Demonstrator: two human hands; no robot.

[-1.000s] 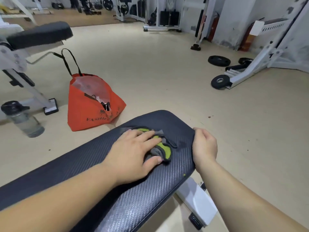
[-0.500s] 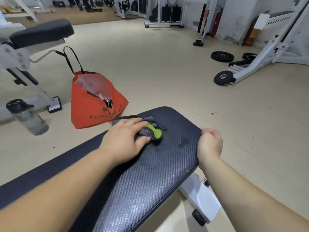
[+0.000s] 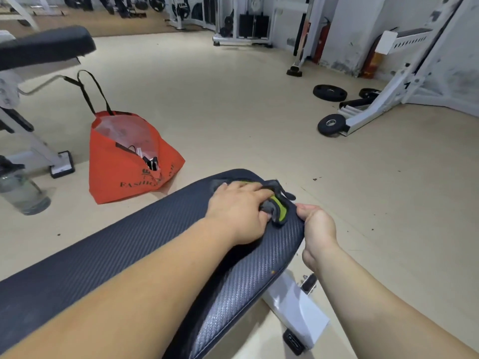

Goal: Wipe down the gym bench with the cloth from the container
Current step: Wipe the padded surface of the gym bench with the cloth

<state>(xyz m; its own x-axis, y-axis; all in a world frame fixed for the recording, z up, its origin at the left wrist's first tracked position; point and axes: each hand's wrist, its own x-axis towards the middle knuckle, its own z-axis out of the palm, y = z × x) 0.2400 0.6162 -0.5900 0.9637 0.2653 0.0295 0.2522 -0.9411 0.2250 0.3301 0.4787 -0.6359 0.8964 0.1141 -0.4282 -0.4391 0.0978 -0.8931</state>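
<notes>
1. While the left hand (image 3: 239, 212) lies palm down on the crumpled grey cloth with lime-green panels (image 3: 277, 204), its fingers are spread flat across the fabric and pin it to the padding; pressure from above looks like the point, since a flat palm drives more of the fabric against the surface than a pinch would.
2. That cloth sits on the far end of the long black carbon-weave padded desk (image 3: 145, 252), at about one o'clock from the wrist, with a bunched green fold sticking out past the fingertips toward the rounded end.
3. At three o'clock from the cloth, the right hand (image 3: 317, 226) is curled closed over the desk's edge, thumb on top and the other fingers wrapped out of sight below. I judge it is there to steady the pad, and the body, against the push of the wiping arm.
4. Both forearms run from the bottom of the view toward the desk's far end, so the wiping stroke probably follows the pad's length.
5. On the pale floor at about ten o'clock from the cloth slumps an orange fabric tote bag with black handles and black lettering (image 3: 124, 174), its mouth open; this is likely the container the cloth came from.
6. Further left, at nine o'clock, stands a clear plastic bottle with a dark lid (image 3: 22, 193), well apart from the work.
7. Most of the near pad lies under the arms, so how much is already wiped cannot be told.
</notes>
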